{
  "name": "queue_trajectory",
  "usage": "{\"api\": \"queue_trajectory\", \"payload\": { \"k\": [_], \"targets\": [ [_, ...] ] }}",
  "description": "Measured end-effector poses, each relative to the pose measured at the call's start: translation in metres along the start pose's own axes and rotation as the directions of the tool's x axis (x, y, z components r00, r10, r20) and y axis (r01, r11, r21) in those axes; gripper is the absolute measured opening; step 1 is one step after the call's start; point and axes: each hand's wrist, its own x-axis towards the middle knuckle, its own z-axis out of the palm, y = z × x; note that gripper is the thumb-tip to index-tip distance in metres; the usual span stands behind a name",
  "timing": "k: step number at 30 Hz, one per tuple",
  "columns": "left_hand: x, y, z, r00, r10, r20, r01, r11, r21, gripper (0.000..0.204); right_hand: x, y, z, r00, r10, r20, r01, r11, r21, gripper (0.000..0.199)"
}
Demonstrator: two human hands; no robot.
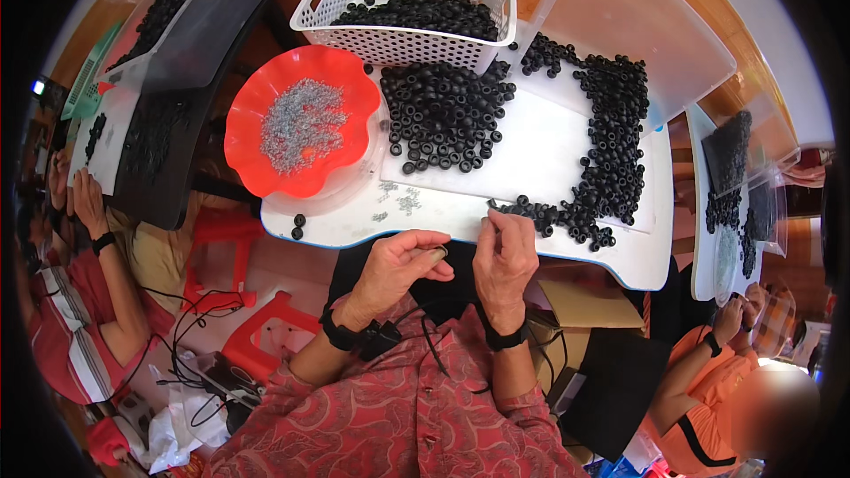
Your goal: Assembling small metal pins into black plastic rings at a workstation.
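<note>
Centrally, a white rounded work table (pixel 567 252) carries several containers. A red scalloped plastic bowl (pixel 301 119) sits at its left end and holds a heap of small grey metal parts (pixel 304 124). Behind it stands a white perforated plastic basket (pixel 403 0), filled with black rubber rings (pixel 425 13). More black rings lie loose on the table in a dense pile (pixel 443 115) just beside the bowl, and in a long band (pixel 611 142) down the right side. A clear plastic lid (pixel 637 26) leans at the upper right.

The left hand (pixel 398 267) rests at the near table edge, fingers curled together, thumb and forefinger pinching a small ring-like piece (pixel 438 253). The right hand (pixel 505 257) is just beside it, fingertips pressed together on a tiny part at the table edge, close to the band's near end. Whether that part is metal cannot be told.

Other people sit at neighbouring trays on both sides.
</note>
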Motion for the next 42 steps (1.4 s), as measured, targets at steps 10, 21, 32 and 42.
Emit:
{"api": "queue_trajectory", "payload": {
  "k": [10,21,32,42],
  "targets": [
    [0.004,-0.002,-0.002,0.997,0.072,0.010,-0.072,0.997,-0.024,0.024,0.019,-0.003,0.005,0.999,-0.048,0.006,0.048,0.952,-0.302,0.016],
    [-0.005,0.000,-0.015,0.995,0.081,-0.056,-0.087,0.991,-0.105,0.021,0.011,-0.028,0.026,0.975,-0.048,0.215,0.035,0.997,0.064,0.009],
    [-0.006,0.000,-0.028,0.968,0.152,-0.199,-0.199,0.949,-0.246,0.025,0.005,-0.033,0.048,0.953,-0.075,0.293,0.069,0.997,0.033,0.007],
    [-0.002,0.004,-0.029,0.985,0.088,-0.149,-0.141,0.909,-0.391,0.026,0.005,-0.026,0.036,0.953,-0.126,0.276,0.127,0.992,0.013,0.009]
  ]
}}
